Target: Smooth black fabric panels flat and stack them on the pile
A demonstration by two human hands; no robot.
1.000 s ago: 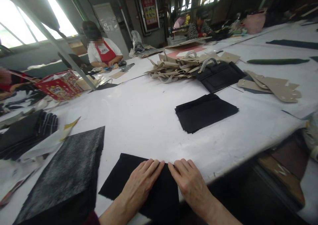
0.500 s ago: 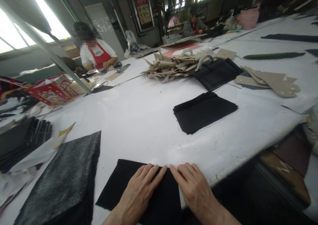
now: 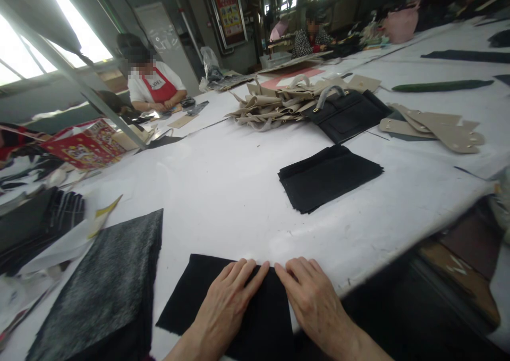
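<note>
A black fabric piece (image 3: 191, 297) lies at the near edge of the white table (image 3: 223, 191). My left hand (image 3: 227, 305) rests flat on it, fingers stretched toward its far edge. My right hand (image 3: 313, 300) lies flat beside it on the same piece, fingertips at the far right corner. The two index fingers almost meet. Neither hand grips anything.
A stack of grey-black felt sheets (image 3: 103, 292) sits to the left. A pile of black fabric pieces (image 3: 326, 175) lies ahead right, with a black handbag (image 3: 346, 116) and beige cut parts (image 3: 279, 106) beyond. A person in a red apron (image 3: 153, 87) works at the far left.
Both hands stay flat on the black piece, shifted only slightly; the view has tipped a little.
</note>
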